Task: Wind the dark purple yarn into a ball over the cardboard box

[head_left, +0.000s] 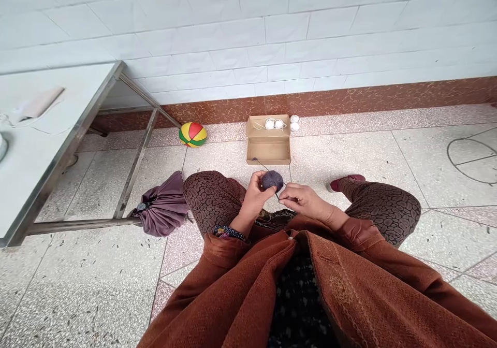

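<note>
My left hand (256, 195) is closed around a dark purple-grey ball of yarn (272, 180), held between my knees. Just to the right, my right hand (305, 201) pinches a strand of the same yarn close to the ball. Another strand runs from the ball up to a small dark lump of yarn (254, 159) in the near part of an open cardboard box (268, 150) on the floor. White balls of yarn (274, 124) with loose thread lie in the far part of the box. More white balls (294, 122) sit beside it on the right.
A multicoloured ball (193, 134) rests near the wall. Left of my leg lies a gathered purple cloth bundle (165, 205), by a metal-framed table (70, 146) with a folded pinkish cloth (42, 103) on top. A round wire frame (473, 160) stands at the right.
</note>
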A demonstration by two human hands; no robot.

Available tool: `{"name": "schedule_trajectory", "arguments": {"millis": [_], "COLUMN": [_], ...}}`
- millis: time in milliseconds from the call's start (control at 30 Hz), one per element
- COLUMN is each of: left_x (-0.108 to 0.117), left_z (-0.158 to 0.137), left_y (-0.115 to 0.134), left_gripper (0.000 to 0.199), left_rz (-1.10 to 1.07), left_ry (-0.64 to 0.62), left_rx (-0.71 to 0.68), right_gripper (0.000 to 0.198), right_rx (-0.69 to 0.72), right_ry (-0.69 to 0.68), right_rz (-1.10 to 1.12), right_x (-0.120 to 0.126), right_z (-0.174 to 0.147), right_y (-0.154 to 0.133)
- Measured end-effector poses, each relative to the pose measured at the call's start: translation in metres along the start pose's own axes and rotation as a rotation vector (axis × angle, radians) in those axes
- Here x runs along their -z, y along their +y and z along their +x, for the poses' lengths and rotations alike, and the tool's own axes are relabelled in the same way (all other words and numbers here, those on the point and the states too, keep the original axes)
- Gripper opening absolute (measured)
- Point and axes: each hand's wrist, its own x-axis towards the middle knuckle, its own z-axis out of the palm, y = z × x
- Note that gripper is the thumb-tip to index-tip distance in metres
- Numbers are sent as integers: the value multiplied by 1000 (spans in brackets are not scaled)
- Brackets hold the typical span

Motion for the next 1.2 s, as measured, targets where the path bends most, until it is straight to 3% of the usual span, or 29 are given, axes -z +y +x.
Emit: {"name": "schedule_trajectory", "arguments": {"millis": [167, 267, 367, 500, 633, 767, 867, 1033, 1200], "left_x": [0, -1, -2, -5, -6, -2, 1, 1, -1], "left_z": [-4, -7, -12, -15, -8, 0, 1, -2, -10], "left_y": [9, 11, 10, 11, 13, 4, -3, 1, 11], "left_gripper": [48, 49, 53, 55, 49, 41, 44, 47, 49], "left_rz": [203, 132, -69, -337, -443, -365, -171, 109, 59], "left_ry": [-213, -368, -432, -335, -159, 33, 90, -92, -394], "left_rx": [19, 79, 157, 216, 159, 117, 96, 66, 154], "right_gripper": [22, 22, 23, 27, 24, 20, 18, 19, 19], "right_rx": [-46, -90, -175, -293, -288, -174, -72, -32, -92], "right_ry": [113, 157, 231, 332, 246, 76, 0, 55, 141], "right_rz": [-54, -50, 5, 65, 33, -18, -10, -39, -55], "right_x": [23, 26, 15, -9, -21, -17, -8, 16, 24], "right_z": [15, 20, 18, 9, -1, -5, -3, 8, 15], "right_y": [6, 15, 21, 25, 24, 14, 4, 0, 18]}}
